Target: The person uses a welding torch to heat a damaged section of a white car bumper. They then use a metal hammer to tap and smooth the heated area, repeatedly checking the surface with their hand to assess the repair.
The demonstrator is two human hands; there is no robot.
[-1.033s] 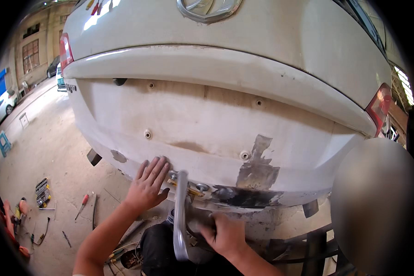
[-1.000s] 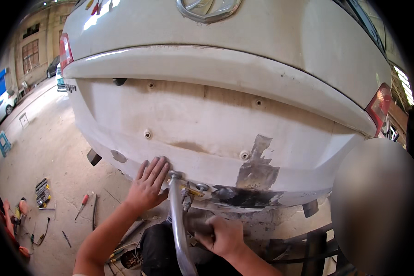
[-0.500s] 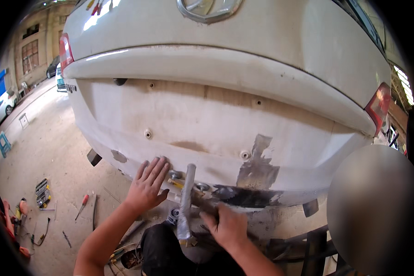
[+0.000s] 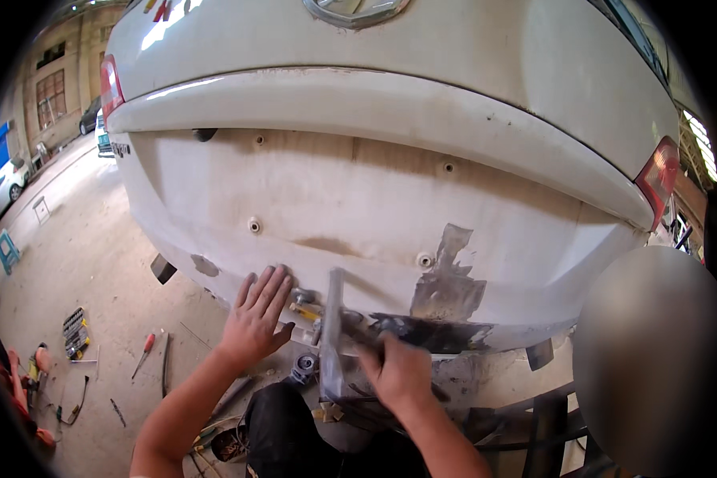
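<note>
My left hand [image 4: 255, 323] lies flat on the lower edge of a white car tailgate [image 4: 334, 191], fingers spread and holding nothing. To its right my right hand [image 4: 402, 374] is closed round the dark shaft of a tool, smeared by motion. A long bar wrapped in grey [image 4: 331, 338] stands upright on the tool, in front of the panel's lower edge. Beside the bar, a small yellow piece [image 4: 303, 311] and some metal fittings sit against the car; their exact kind is unclear. A grey sanded patch [image 4: 448, 291] and a black patch [image 4: 438, 334] mark the panel at right.
On the floor at left lie a socket set [image 4: 76, 333], a red-handled screwdriver [image 4: 144, 354] and several loose tools. A blue stool [image 4: 7, 251] stands farther back. A blurred round shape [image 4: 653, 358] covers the lower right. Dark bars [image 4: 546, 430] stand below it.
The grey-wrapped bar has shifted slightly right and its top has risen. My right hand has moved up a little, with motion blur. The left hand stays on the panel.
</note>
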